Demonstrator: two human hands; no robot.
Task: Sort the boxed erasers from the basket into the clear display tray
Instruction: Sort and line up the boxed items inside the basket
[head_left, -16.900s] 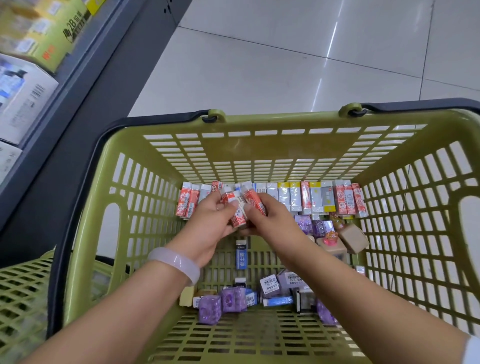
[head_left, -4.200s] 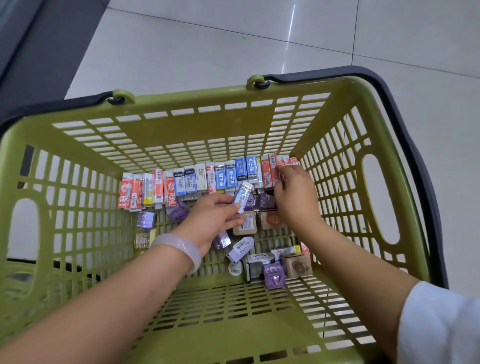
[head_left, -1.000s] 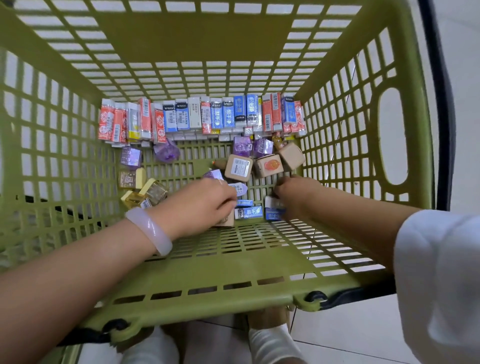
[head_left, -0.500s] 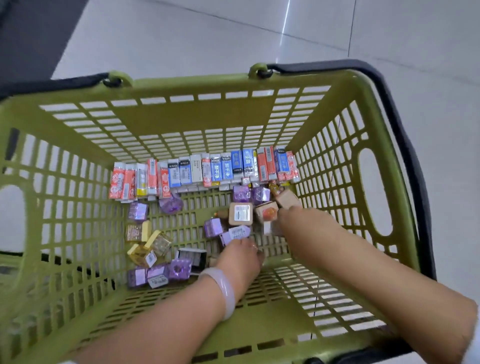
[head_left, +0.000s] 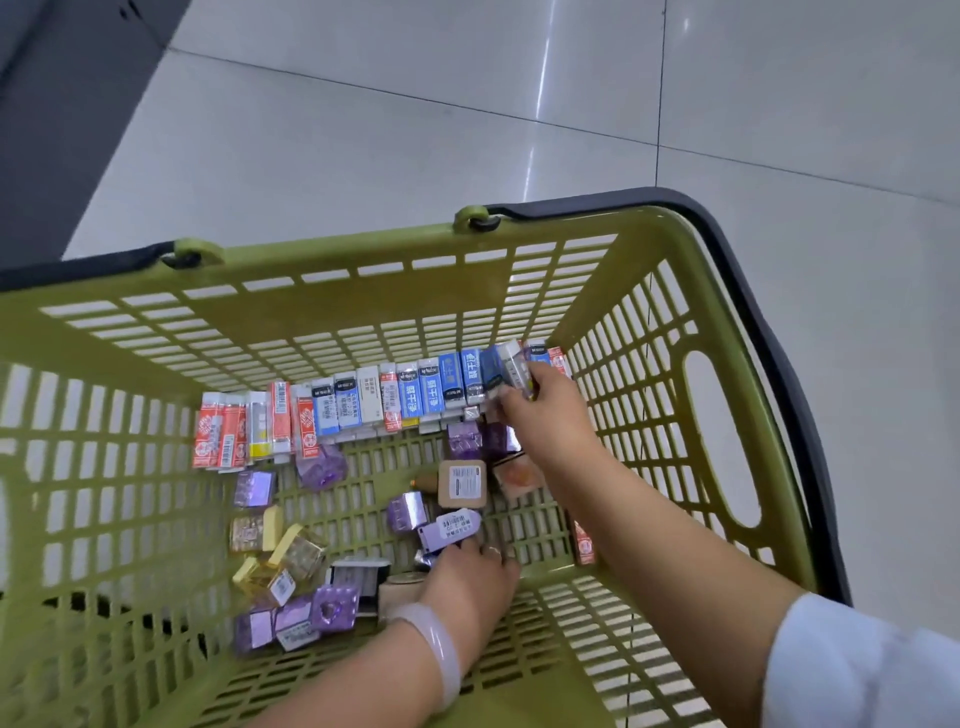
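Note:
An olive green basket (head_left: 363, 270) fills the view. A row of boxed erasers (head_left: 363, 405), red and blue sleeves, stands against its far wall. My right hand (head_left: 545, 410) is at the right end of that row and pinches a white boxed eraser (head_left: 514, 366) there. My left hand (head_left: 472, 577) lies low on the basket floor, fingers curled down among loose items beside a purple box with a barcode label (head_left: 449, 527). What its fingers hold is hidden. No clear display tray is in view.
Loose purple, gold and brown small boxes (head_left: 291, 566) are scattered over the basket floor. A red eraser (head_left: 583, 545) leans at the right wall. The black handle (head_left: 769, 332) runs along the right rim. Grey floor tiles (head_left: 467, 119) lie beyond.
My right hand has risen from the loose boxes to the right end of the row, now with a white eraser. My left hand stays low on the basket floor.

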